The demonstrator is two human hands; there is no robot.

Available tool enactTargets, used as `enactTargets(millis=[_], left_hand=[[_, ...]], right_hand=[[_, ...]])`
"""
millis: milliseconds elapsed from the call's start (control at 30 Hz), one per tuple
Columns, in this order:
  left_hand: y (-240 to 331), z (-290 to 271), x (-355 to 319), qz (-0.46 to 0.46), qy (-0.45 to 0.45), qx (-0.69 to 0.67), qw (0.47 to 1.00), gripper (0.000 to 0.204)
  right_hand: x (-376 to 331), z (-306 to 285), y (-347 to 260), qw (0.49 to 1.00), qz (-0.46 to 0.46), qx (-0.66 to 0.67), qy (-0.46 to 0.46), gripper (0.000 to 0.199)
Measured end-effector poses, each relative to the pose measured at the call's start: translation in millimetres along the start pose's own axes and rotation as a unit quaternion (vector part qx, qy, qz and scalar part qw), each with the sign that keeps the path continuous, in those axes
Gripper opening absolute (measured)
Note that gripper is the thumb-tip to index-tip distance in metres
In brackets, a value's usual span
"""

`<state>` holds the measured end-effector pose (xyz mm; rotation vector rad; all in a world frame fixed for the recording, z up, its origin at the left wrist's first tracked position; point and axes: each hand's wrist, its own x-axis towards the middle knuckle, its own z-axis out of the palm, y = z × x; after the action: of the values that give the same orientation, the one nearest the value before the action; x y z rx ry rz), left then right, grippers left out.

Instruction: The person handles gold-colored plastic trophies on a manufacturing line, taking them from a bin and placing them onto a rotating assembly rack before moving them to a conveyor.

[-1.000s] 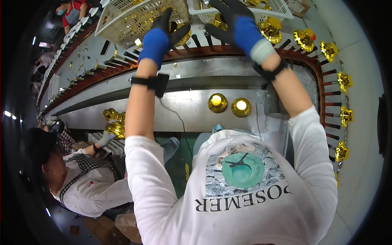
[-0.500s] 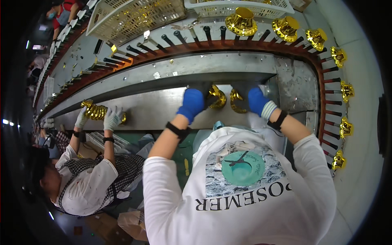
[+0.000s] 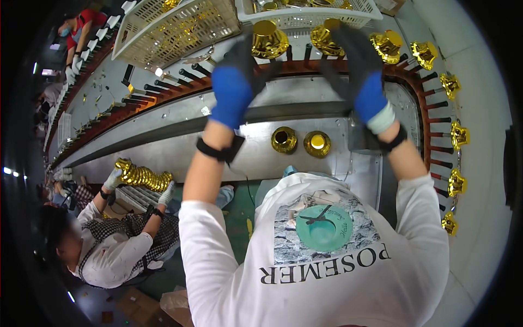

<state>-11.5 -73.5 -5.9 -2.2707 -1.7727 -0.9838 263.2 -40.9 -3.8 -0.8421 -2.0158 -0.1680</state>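
My left hand, in a black and blue glove, is raised over the peg line with thumb and fingers apart. It is right beside a shiny gold hat-shaped cup with a flared, ruffled rim. My right hand, gloved alike, is also spread, partly covering a second gold cup. Whether the fingertips touch these cups I cannot tell. On the metal counter in front of me stand two more gold pieces: one shows a dark opening, the other a bright gold centre.
A curved conveyor with black-gripped pegs carries several gold cups around the right bend. Behind it stand two cream plastic crates with gold pieces inside. At left, a co-worker in white gloves holds a long stack of gold pieces.
My hands have left the two gold pieces on the counter and moved up and forward to the peg line. One more gold cup shows at the row's left end. The co-worker's stack looks longer.
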Motion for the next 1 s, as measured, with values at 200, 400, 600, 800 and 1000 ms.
enactTargets(millis=[200,400,600,800,1000], left_hand=[[-55,37,66,-0.025,-0.130,-0.010,0.991,0.071],[-5,-46,-19,0.021,-0.028,0.028,0.999,0.052],[-6,88,-161,-0.003,-0.274,-0.083,0.958,0.063],[-11,152,-228,-0.065,-0.303,0.026,0.950,0.065],[16,92,-169,-0.012,-0.254,0.017,0.967,0.089]], right_hand=[[30,89,66,0.982,0.072,0.106,-0.141,0.049],[7,-19,-20,0.965,0.012,0.213,-0.154,0.036],[-180,34,-15,0.904,0.138,0.192,-0.356,0.050],[-230,79,-47,0.843,0.167,0.104,-0.501,0.048],[-217,26,-39,0.958,0.001,-0.023,-0.286,0.091]])
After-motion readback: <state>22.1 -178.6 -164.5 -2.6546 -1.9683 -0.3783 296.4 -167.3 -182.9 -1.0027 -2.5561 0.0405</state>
